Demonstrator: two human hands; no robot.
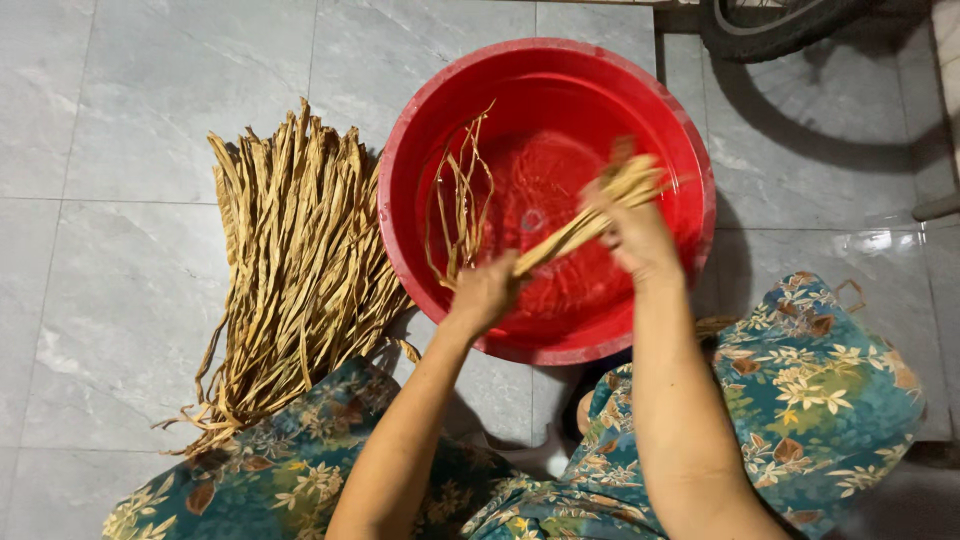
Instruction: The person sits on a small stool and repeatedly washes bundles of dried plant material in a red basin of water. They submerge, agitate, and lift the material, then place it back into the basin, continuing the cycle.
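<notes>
Floral-print trousers [800, 390], teal with cream and brown flowers, are filling the lower edge of the frame, knees spreading to lower left and lower right.

Two bare forearms are rising from the bottom centre toward the middle of the frame.

Left hand [484, 292], centre of frame: fingers are curling shut around the lower end of a bundle of dried leaf strips [590, 215], over the near rim of the basin.

Right hand [637, 235], right of centre: it is blurring with motion; fingers are appearing to close on the upper part of the same bundle, whose tan tips are fanning out up and to the right above the water.

Red plastic basin [400, 170], round, upper centre: it is sitting on the floor and holding shallow rippling water; a few loose strips [460, 205] are lying inside along its left side, partly over the water.

Pile of dried leaf strips [290, 270], left of centre: it is lying on the floor, touching the left wall of the basin, ends trailing to lower left.

Grey tiled floor [130, 120] is running under everything.

Black tyre [770, 30] is showing at the top right edge, well apart from the basin.
</notes>
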